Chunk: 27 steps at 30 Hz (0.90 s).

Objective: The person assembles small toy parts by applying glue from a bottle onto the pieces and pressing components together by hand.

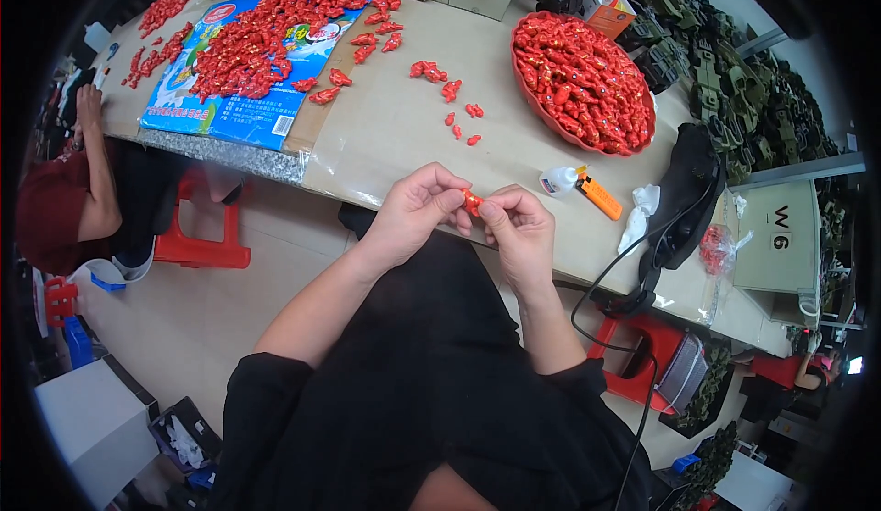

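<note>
Black clothing (pixel 385 392) of the wearer fills the lower middle of the frame, nearest the camera, with both bare forearms reaching up from it. Left hand (pixel 415 213): thumb and forefinger closed in a pinch on a small red piece (pixel 472 202), remaining fingers loosely curled. Right hand (pixel 523 234): thumb and forefinger likewise pinched on the opposite side of the same item, other fingers bent. Item located at the centre of the frame, between the two sets of fingertips, which partly cover it; gold marks visible on its surface.

Beyond the hands, a tan worktable (pixel 367 149) crosses the frame. Upper left: a heap of red pieces (pixel 248 48) lies on a blue printed sheet (pixel 275 112). Upper middle: scattered red pieces (pixel 450 91) lie directly on the tabletop. Upper right: a red bowl (pixel 524 89) is filled with similar pieces. Right of the hands: a white bottle (pixel 556 181) lies just beside an orange tool (pixel 601 199); crumpled white tissue (pixel 640 219) is near it, then a black bag (pixel 686 204). Far left: a seated co-worker in a maroon top (pixel 64 199), beside a red stool (pixel 204 236).
</note>
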{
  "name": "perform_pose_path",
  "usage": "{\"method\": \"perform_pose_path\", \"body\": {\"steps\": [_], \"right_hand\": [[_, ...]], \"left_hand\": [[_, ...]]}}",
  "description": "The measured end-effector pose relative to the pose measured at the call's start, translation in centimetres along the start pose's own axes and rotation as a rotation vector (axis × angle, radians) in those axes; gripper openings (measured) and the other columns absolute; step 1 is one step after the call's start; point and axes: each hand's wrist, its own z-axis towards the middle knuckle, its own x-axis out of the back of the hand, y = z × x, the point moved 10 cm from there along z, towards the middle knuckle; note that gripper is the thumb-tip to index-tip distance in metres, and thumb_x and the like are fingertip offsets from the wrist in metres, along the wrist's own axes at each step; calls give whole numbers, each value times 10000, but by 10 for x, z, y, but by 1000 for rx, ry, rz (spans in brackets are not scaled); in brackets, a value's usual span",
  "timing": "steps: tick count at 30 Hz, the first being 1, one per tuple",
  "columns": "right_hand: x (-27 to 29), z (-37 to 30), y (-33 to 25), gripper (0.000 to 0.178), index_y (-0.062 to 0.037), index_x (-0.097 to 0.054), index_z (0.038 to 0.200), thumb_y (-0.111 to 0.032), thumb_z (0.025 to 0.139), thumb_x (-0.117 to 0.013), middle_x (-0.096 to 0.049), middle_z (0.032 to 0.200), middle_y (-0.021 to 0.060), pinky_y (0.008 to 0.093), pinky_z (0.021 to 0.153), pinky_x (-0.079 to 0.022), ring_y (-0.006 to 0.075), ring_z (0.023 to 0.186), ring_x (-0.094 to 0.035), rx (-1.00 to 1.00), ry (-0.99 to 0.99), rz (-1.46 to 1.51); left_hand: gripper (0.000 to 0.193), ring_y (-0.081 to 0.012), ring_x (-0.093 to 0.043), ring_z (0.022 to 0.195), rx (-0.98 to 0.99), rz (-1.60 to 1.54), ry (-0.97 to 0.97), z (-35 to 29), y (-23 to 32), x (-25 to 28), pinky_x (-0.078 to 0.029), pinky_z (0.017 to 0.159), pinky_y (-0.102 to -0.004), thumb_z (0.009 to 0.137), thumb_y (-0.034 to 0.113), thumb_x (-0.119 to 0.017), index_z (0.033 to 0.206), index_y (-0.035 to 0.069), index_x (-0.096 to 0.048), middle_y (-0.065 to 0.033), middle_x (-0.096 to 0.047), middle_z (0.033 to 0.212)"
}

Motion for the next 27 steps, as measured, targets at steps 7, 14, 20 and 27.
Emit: {"method": "perform_pose_path", "body": {"steps": [7, 14, 20, 27], "right_hand": [[-1, 4, 10, 64, -7, -570, 783, -63, 787, -601, -564, 685, 14, 157, 456, -378, 28, 515, -462, -171, -26, 19], [0, 3, 10, 89, 6, -581, 822, -78, 796, -590, -574, 687, 24, 158, 477, -413, 38, 540, -487, -176, -43, 85], [3, 5, 11, 64, 13, -565, 816, -48, 797, -575, -569, 699, 41, 191, 493, -439, 67, 557, -502, -137, -40, 100], [3, 3, 10, 72, -9, -575, 810, -78, 796, -590, -578, 705, 23, 167, 499, -427, 37, 574, -495, -109, -36, 60]], "left_hand": [[75, -117, -560, 658, -101, 86, -8, 1, 5, 3, -490, 614, -250, 864, 55, -463, 912, 6, -490, -82, -558, 773], [139, -69, -497, 599, -33, 89, 3, 1, 5, -2, -424, 548, -195, 887, 123, -443, 941, 8, -499, -39, -537, 762], [235, -43, -422, 566, 60, 183, -8, 0, 0, -5, -367, 514, -167, 898, 158, -426, 1048, 3, -520, -9, -516, 749], [245, -48, -419, 581, 56, 140, -52, -2, 2, -10, -372, 533, -185, 868, 113, -472, 1071, -16, -518, 2, -509, 722]]}}
